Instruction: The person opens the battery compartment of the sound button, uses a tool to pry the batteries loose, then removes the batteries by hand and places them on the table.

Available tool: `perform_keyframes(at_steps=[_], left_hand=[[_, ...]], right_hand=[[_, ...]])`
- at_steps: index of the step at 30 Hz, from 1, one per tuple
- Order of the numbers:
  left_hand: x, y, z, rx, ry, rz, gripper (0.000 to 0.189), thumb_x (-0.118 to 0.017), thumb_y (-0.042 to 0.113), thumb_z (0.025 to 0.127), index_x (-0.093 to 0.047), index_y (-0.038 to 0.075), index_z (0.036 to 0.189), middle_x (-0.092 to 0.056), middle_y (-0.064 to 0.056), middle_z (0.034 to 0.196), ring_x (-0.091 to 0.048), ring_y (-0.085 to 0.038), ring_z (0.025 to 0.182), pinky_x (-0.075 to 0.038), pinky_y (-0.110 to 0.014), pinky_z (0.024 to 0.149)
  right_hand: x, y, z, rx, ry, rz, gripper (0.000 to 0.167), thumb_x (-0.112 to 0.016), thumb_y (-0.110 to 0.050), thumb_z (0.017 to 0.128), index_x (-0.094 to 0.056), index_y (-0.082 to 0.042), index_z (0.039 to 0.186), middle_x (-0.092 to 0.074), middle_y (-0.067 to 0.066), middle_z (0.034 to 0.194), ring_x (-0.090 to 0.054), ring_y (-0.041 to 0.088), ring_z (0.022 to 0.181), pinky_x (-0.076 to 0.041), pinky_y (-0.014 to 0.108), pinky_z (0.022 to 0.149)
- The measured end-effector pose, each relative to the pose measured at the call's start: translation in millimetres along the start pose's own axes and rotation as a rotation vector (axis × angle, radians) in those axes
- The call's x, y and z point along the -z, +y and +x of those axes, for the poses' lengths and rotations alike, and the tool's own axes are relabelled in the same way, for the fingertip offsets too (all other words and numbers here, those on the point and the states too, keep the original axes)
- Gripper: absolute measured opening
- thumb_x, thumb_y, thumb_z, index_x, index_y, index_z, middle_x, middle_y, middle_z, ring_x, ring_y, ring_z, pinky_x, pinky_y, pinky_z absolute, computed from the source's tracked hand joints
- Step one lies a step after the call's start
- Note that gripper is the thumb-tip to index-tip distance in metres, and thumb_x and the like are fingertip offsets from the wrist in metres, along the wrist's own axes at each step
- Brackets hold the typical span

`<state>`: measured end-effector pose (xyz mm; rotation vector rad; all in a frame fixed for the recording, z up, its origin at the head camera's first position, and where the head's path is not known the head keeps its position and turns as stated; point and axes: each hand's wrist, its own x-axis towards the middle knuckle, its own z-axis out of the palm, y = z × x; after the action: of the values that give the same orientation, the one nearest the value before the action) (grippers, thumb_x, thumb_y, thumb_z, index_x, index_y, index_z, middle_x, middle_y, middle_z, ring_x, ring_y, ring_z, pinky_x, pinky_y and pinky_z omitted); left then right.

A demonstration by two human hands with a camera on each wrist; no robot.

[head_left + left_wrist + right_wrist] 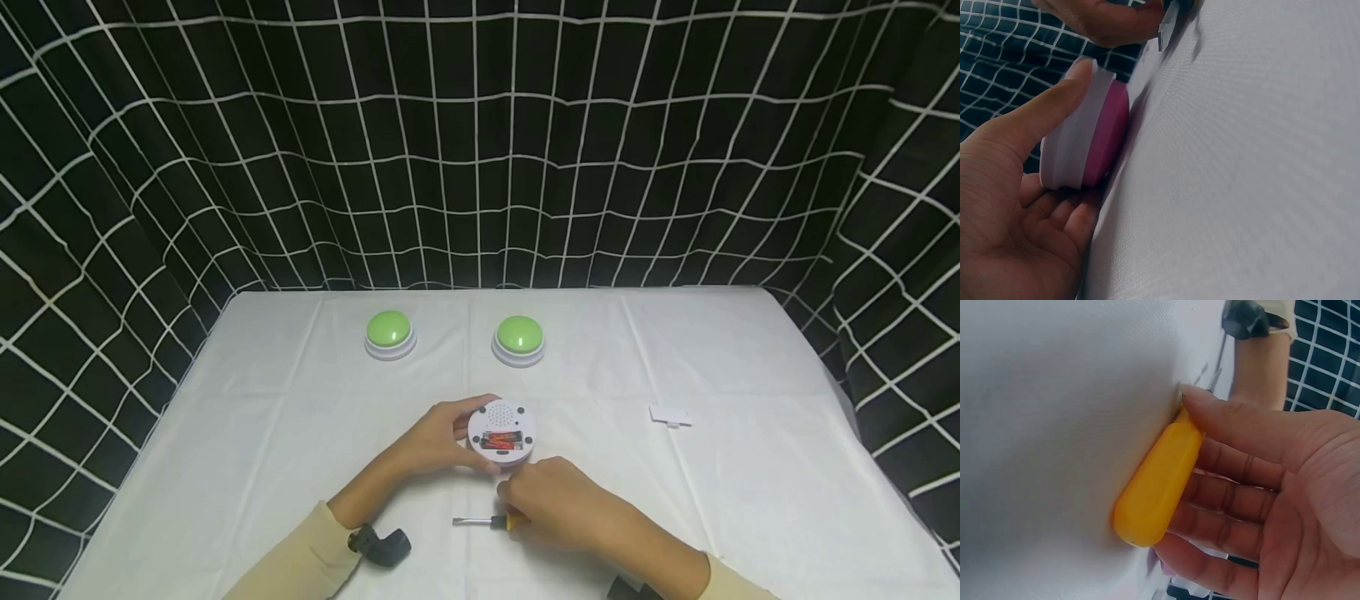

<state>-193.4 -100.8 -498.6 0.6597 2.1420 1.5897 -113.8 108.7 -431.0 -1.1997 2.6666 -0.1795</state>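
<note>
My left hand (441, 439) grips a round white push-button buzzer (513, 423), thumb on the near side and fingers around the far side. The buzzer lies upside down, its speaker holes and small dark feet facing up. In its uncovered compartment sit red-and-black batteries (501, 441). The left wrist view shows its pink cap (1109, 134) turned toward the table. Just nearer to me and to the right, my right hand (562, 504) holds a flat-blade screwdriver (1160, 481) by its yellow handle, low over the cloth. The screwdriver's blade points left, apart from the buzzer.
Two buzzers with green caps, a left one (388, 333) and a right one (519, 340), stand upright farther back. A small white cover piece (671, 416) lies off to the right. The white cloth (300, 467) has creases; a dark gridded curtain (480, 183) encloses the table's back and sides.
</note>
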Motion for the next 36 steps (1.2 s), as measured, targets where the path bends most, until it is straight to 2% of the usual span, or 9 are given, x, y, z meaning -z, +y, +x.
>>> perform_keyframes(at_steps=[9, 13, 17, 20, 23, 29, 32, 36], left_hand=[[-0.9, -0.9, -0.3, 0.006, 0.011, 0.015, 0.099, -0.095, 0.017, 0.069, -0.044, 0.012, 0.154, -0.054, -0.002, 0.15, -0.055, -0.014, 0.133, -0.043, -0.023, 0.11], [-0.5, 0.0, 0.7, 0.003, 0.015, 0.031, 0.099, -0.096, 0.017, 0.068, -0.045, 0.013, 0.153, -0.055, 0.0, 0.149, -0.055, -0.012, 0.132, -0.044, -0.021, 0.11], [-0.2, -0.4, 1.6, -0.011, -0.004, 0.008, 0.098, -0.095, 0.011, 0.068, -0.045, 0.01, 0.153, -0.054, -0.002, 0.149, -0.055, -0.013, 0.132, -0.045, -0.021, 0.109], [0.0, -0.5, 2.2, -0.028, -0.012, 0.01, 0.097, -0.095, 0.011, 0.068, -0.045, 0.009, 0.152, -0.055, -0.003, 0.149, -0.056, -0.013, 0.131, -0.046, -0.022, 0.108], [0.1, -0.8, 3.4, -0.041, -0.015, 0.016, 0.097, -0.095, 0.012, 0.068, -0.046, 0.01, 0.152, -0.056, -0.003, 0.147, -0.057, -0.012, 0.13, -0.046, -0.022, 0.108], [-0.7, 0.3, 5.5, -0.044, -0.023, -0.015, 0.096, -0.095, 0.012, 0.068, -0.047, 0.011, 0.151, -0.057, -0.003, 0.146, -0.057, -0.012, 0.13, -0.047, -0.022, 0.107], [0.1, 2.4, 5.1, -0.034, -0.012, -0.008, 0.097, -0.095, 0.012, 0.068, -0.046, 0.009, 0.152, -0.054, -0.004, 0.149, -0.056, -0.014, 0.131, -0.046, -0.021, 0.108], [0.4, 1.9, 2.3, -0.014, -0.007, 0.006, 0.098, -0.095, 0.014, 0.069, -0.044, 0.008, 0.153, -0.051, -0.006, 0.152, -0.055, -0.016, 0.133, -0.046, -0.021, 0.108]], right_hand=[[-1.0, 1.6, -0.5, 0.009, 0.015, -0.014, 0.027, -0.086, -0.03, 0.079, -0.061, -0.023, 0.072, -0.047, -0.016, 0.062, -0.043, 0.003, 0.056, -0.045, 0.023, 0.054], [2.6, 5.0, -1.7, 0.015, 0.049, -0.001, 0.025, -0.082, -0.032, 0.083, -0.061, -0.022, 0.073, -0.045, -0.016, 0.062, -0.042, 0.002, 0.055, -0.043, 0.022, 0.052], [13.7, 10.7, -2.8, 0.006, 0.104, 0.039, 0.018, -0.08, -0.03, 0.085, -0.068, -0.019, 0.077, -0.051, -0.016, 0.062, -0.043, 0.002, 0.055, -0.043, 0.023, 0.052], [23.9, 16.1, -1.8, -0.026, 0.166, 0.058, 0.006, -0.081, -0.022, 0.085, -0.077, -0.017, 0.085, -0.066, -0.013, 0.071, -0.05, 0.002, 0.06, -0.048, 0.025, 0.055], [31.5, 23.6, -1.4, -0.059, 0.254, 0.04, 0.006, -0.083, -0.017, 0.084, -0.08, -0.017, 0.089, -0.073, -0.011, 0.08, -0.054, 0.003, 0.064, -0.051, 0.025, 0.059], [39.5, 41.1, -1.2, -0.095, 0.4, 0.031, 0.009, -0.085, -0.017, 0.082, -0.077, -0.017, 0.086, -0.064, -0.014, 0.073, -0.049, 0.003, 0.061, -0.043, 0.021, 0.054], [38.4, 47.8, 2.2, -0.11, 0.43, 0.04, 0.013, -0.085, -0.02, 0.083, -0.079, -0.015, 0.093, -0.059, -0.015, 0.073, -0.047, 0.003, 0.061, -0.041, 0.02, 0.053], [29.2, 53.0, 8.0, -0.111, 0.412, 0.041, 0.02, -0.084, -0.023, 0.084, -0.082, -0.016, 0.103, -0.062, -0.013, 0.078, -0.046, 0.002, 0.06, -0.04, 0.019, 0.052]])
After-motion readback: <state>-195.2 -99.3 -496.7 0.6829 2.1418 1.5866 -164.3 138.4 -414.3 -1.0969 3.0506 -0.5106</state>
